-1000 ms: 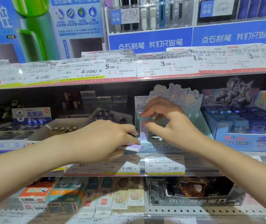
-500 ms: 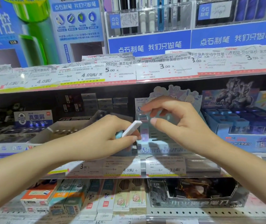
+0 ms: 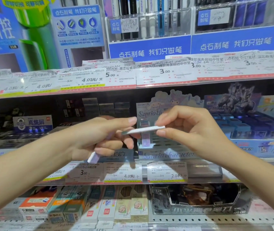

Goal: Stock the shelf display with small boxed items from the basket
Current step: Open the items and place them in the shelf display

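Item: slim white-and-lilac cardboard box (image 3: pixel 143 130), held flat just in front of the pastel cartoon-printed cardboard display tray (image 3: pixel 166 147). Our right hand (image 3: pixel 188 129) pinches its far end; our left hand (image 3: pixel 99 137) supports the near end and clasps a second similar box (image 3: pixel 94 157), likely queued for slotting.

Display box (image 3: pixel 164 154) sits on the middle shelf (image 3: pixel 199 180), centre. Small flat box (image 3: pixel 143 130) is held before it, between left hand (image 3: pixel 99 137) and right hand (image 3: pixel 188 129).
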Tool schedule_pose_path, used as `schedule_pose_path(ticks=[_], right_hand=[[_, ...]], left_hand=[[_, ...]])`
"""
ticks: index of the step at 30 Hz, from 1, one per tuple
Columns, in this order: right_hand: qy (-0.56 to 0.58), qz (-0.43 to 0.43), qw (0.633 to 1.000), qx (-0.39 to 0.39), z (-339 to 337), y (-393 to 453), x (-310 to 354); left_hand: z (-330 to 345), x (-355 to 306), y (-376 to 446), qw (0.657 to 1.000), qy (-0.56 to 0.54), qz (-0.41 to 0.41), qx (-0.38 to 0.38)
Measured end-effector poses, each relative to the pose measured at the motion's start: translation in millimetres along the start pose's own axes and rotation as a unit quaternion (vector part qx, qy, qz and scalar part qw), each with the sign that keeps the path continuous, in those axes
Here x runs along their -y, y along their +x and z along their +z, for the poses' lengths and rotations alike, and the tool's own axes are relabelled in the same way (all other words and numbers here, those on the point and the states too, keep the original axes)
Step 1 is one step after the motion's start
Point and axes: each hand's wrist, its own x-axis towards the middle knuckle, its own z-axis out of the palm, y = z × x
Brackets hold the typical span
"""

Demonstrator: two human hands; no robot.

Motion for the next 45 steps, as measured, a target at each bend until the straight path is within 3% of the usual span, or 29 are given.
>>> schedule_pose_path(ticks=[4, 8, 14, 16, 19, 22, 24, 29, 34, 45], right_hand=[[-0.031, -0.014, 0.998, 0.051, 1, -8, -5], [-0.035, 0.072, 0.991, 0.105, -1, -3, 2], [-0.043, 0.133, 0.982, 0.125, 4, 11, 3], [-0.076, 0.130, 0.981, 0.120, -3, 15, 6], [-0.174, 0.114, 0.975, 0.081, -16, 24, 2], [-0.205, 0.101, 0.974, -0.004, -20, 38, -10], [-0.189, 0.093, 0.976, -0.047, -18, 45, -18], [-0.235, 0.076, 0.968, -0.054, -8, 50, -32], [-0.262, 0.076, 0.962, -0.021, -7, 47, -35], [-0.284, 0.076, 0.956, -0.015, -7, 45, -41]], left_hand=[[1, 0, -1, 0.996, 0.076, 0.031, -0.020], [3, -4, 0, 0.972, 0.216, 0.090, -0.035], [14, -7, 8, 0.934, 0.300, 0.178, -0.077], [10, -5, 10, 0.901, 0.358, 0.219, -0.114], [2, -2, 12, 0.821, 0.475, 0.273, -0.161], [-1, 0, 15, 0.747, 0.605, 0.236, -0.140], [2, 0, 19, 0.722, 0.655, 0.194, -0.110], [0, 3, 29, 0.720, 0.673, 0.154, -0.064], [-1, -3, 31, 0.755, 0.643, 0.122, -0.044], [3, -2, 29, 0.741, 0.662, 0.102, -0.047]])
